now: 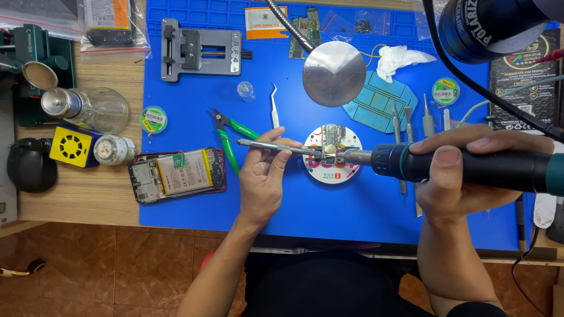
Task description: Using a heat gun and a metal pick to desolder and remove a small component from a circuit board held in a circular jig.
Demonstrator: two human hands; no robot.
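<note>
Left hand (262, 170) is pinched around a thin metal tool (276, 147), fingers and thumb near its middle so the tip lands on the small circuit board (332, 142). Right hand (464, 170) is wrapped fully around the fat dark handle of the hot air gun (446, 165), thumb on top, nozzle pointing left and almost touching that same board. The board sits on a round white holder (332, 154) in the middle of the blue mat (194, 205), right between the two hands.

Handling-wise — I'd guess the board is very light, stiff and easy to damage, so best nudged or lifted by its edges with the tool tip, not fingers. The gun looks bulky and cable-tethered, so the full-fist grip on the handle makes sense. The thin tool is smooth metal, probably a bit slippery.

Packages and labels, left to right: a clear plastic bag (108, 26) with an orange-and-dark item at the top left edge; a yellow box with a round grille (71, 146); a small reel with a green-and-yellow label (153, 119); the opened phone (177, 174) with a pale battery sticker; an orange-and-white packet (267, 22) at the top of the mat; another green-labelled reel (445, 91) — and a black package with gold print (523, 82) at far right.
</note>
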